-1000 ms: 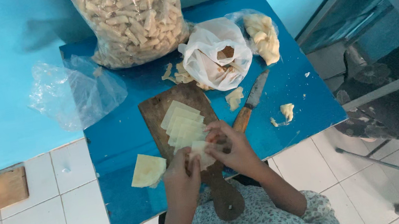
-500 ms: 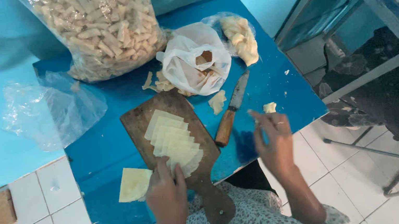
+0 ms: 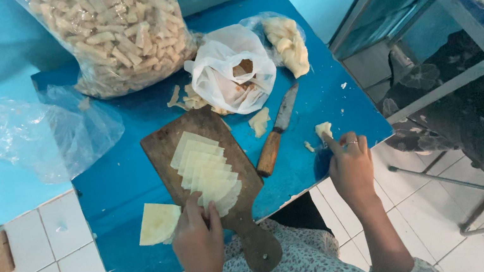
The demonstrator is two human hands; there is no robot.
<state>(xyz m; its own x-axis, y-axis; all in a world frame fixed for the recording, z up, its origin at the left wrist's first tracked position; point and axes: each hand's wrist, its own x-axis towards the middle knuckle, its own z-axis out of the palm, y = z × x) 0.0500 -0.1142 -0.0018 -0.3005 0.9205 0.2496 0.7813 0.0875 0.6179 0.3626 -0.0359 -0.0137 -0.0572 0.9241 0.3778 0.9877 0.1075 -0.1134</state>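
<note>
Clear snack bag [image 3: 115, 36], white bag [image 3: 226, 74]

L hand [image 3: 198, 238] flat on near end of fanned pale sheets [image 3: 206, 172], on wooden cutting board [image 3: 157, 148] w/ handle toward body. One separate pale sheet [image 3: 158, 222] just beside board, on blue desk [image 3: 121, 179]. R hand [image 3: 350, 168] at desk's right edge, index fingertip touching small filling lump [image 3: 323, 130]; nothing gripped. Wood-handled knife [image 3: 277, 129] between board and R hand, lying free. Behind: white bag [image 3: 226, 74], big clear bag of rolled sticks [image 3: 112, 34], crumpled clear bag [image 3: 53, 135].
</note>
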